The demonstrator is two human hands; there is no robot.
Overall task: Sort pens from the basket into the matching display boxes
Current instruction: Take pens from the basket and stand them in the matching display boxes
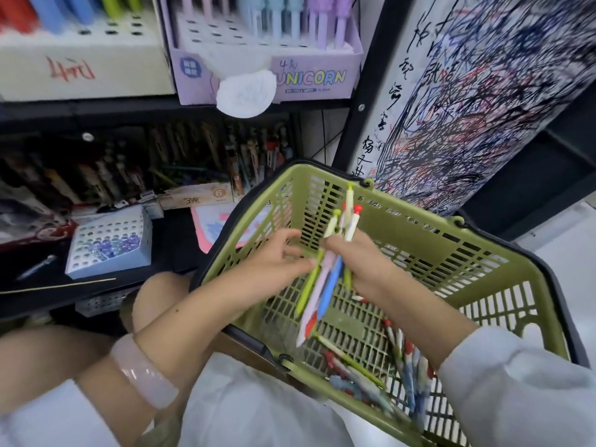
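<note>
A green plastic basket [445, 253] rests on my lap, with several loose pens [396, 362] lying in its near corner. My right hand [364, 269] grips a bunch of pens [325, 279] over the basket: green, pink, blue and white ones, tips pointing down. My left hand [280, 256] reaches in from the left and its fingertips pinch the bunch at its middle. A purple UNICORN display box [267, 72] with pastel pens stands on the upper shelf. On the lower shelf sits a white perforated display box [109, 240] with blue-purple pen tops.
A white display box [80, 69] with red, blue and green pens stands left of the purple one. The dark lower shelf holds packed pens [193, 162], a loose pen [37, 266] and a thin stick [58, 285]. A scribbled test board [467, 101] rises at the right.
</note>
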